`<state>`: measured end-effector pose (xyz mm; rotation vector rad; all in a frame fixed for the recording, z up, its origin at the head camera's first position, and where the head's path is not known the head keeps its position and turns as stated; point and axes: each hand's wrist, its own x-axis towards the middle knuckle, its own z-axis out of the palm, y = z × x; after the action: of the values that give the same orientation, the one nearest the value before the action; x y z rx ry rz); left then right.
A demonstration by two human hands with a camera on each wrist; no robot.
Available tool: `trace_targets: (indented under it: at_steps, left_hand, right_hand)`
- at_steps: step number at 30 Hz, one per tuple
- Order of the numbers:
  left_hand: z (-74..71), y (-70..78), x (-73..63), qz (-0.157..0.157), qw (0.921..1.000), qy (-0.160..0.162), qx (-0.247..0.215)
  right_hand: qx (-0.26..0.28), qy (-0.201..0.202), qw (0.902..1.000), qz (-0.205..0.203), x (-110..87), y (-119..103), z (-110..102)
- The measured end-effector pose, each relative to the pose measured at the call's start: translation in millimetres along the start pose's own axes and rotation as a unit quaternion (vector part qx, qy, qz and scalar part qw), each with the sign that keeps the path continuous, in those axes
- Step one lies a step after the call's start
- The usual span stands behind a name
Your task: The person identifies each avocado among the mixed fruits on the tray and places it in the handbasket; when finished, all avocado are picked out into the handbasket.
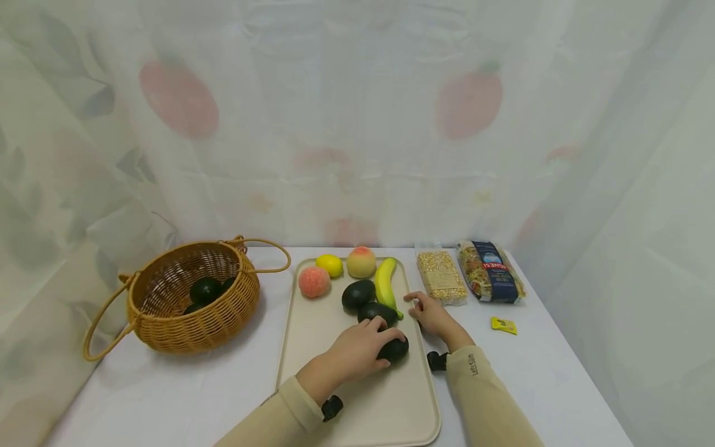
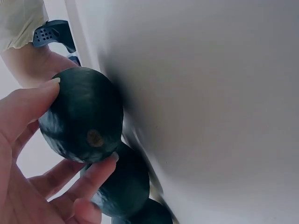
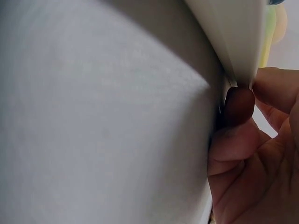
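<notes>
On the beige tray (image 1: 313,326), my left hand (image 1: 357,349) grips a dark green avocado (image 1: 395,351) at its near side. The left wrist view shows thumb and fingertips against the skin of this avocado (image 2: 84,112), whose brown stem spot faces the camera. Two more dark avocados (image 1: 359,295) lie just beyond it, next to a banana (image 1: 384,282). At the right edge of the tray, my right hand (image 1: 437,318) pinches the rim; in the right wrist view one finger is tucked below the tray's rim (image 3: 236,37).
A wicker basket (image 1: 223,326) with several dark avocados (image 1: 205,290) stands at the left. A lemon (image 1: 329,265) and two peaches (image 1: 314,282) sit at the tray's far end. Right of the tray are a bag of corn kernels (image 1: 441,273), a pasta bag (image 1: 491,273) and a small yellow packet (image 1: 504,325).
</notes>
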<state>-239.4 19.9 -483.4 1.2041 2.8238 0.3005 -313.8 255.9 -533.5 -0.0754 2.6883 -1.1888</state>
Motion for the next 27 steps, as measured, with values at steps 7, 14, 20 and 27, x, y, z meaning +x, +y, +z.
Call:
trace_targets:
  at_steps: [7,14,20,27]
  left_hand:
    - [2.8,-0.9,2.0,0.006,0.9997,-0.013,-0.018]
    - [5.1,-8.7,-1.1,0.02,0.9984,-0.001,-0.052]
    - [-0.4,-19.0,-8.4,0.016,0.9947,0.008,-0.101]
    - [-22.8,-33.2,-23.6,-0.016,0.9777,0.056,-0.201]
  right_hand:
    - [-0.005,0.003,1.0,0.002,-1.2,-0.2,-0.2]
    - [-0.004,0.004,1.0,-0.007,-1.5,-0.5,1.0]
    - [0.001,0.005,1.0,-0.004,-0.7,-0.1,1.1]
    - [-0.002,0.003,1.0,0.0,-0.9,-0.5,1.3]
